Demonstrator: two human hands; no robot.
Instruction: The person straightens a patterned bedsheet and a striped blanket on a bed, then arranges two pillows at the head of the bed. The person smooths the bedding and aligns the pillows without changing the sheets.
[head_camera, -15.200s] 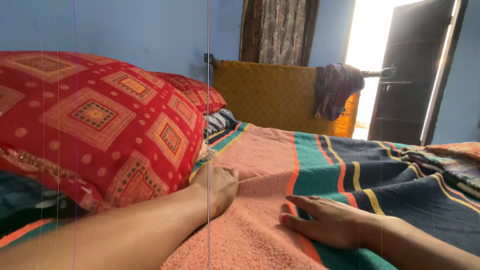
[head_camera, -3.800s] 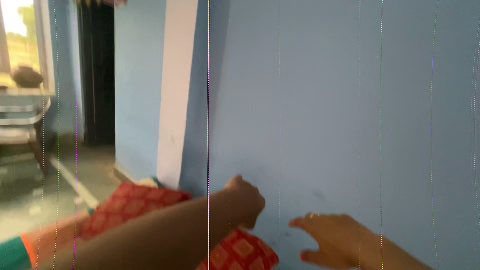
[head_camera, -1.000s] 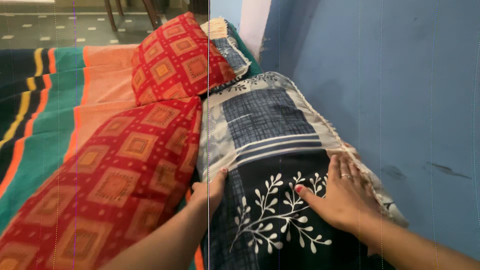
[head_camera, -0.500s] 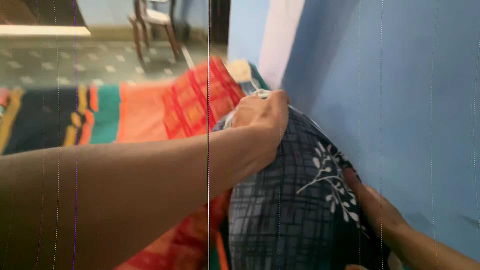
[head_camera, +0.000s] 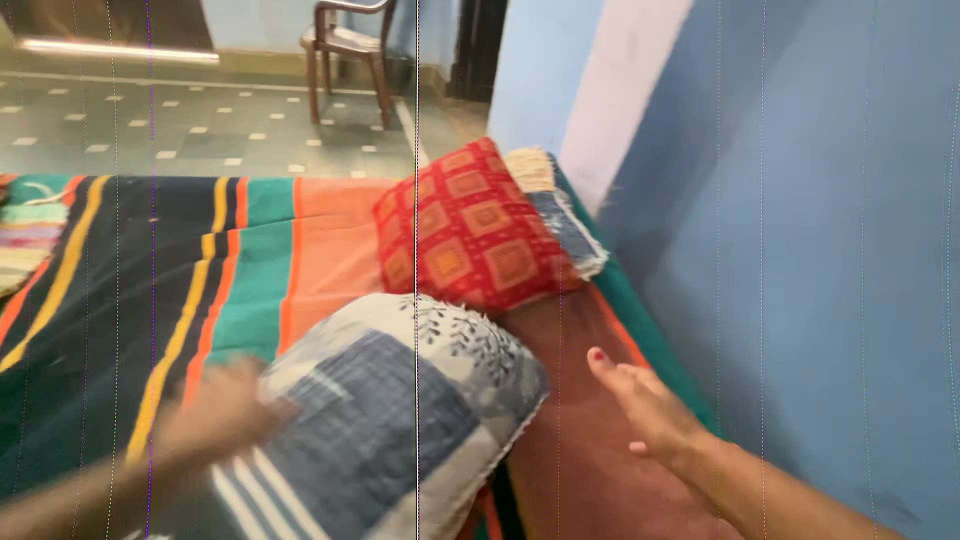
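On the striped bed, left hand (head_camera: 215, 415) grips patchwork pillow (head_camera: 400, 400); right hand (head_camera: 640, 400) open.

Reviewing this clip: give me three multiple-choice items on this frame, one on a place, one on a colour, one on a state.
1. Where does the red patterned pillow lie?
A. on the floor
B. on the bed near the blue wall
C. on the chair

2. What colours is the pillow at the left hand?
A. blue and cream
B. yellow
C. pink

3. How is the right hand?
A. fisted on cloth
B. open, holding nothing
C. gripping the chair

Answers: 1 B, it sits by the wall; 2 A, patchwork print; 3 B, fingers spread, free.
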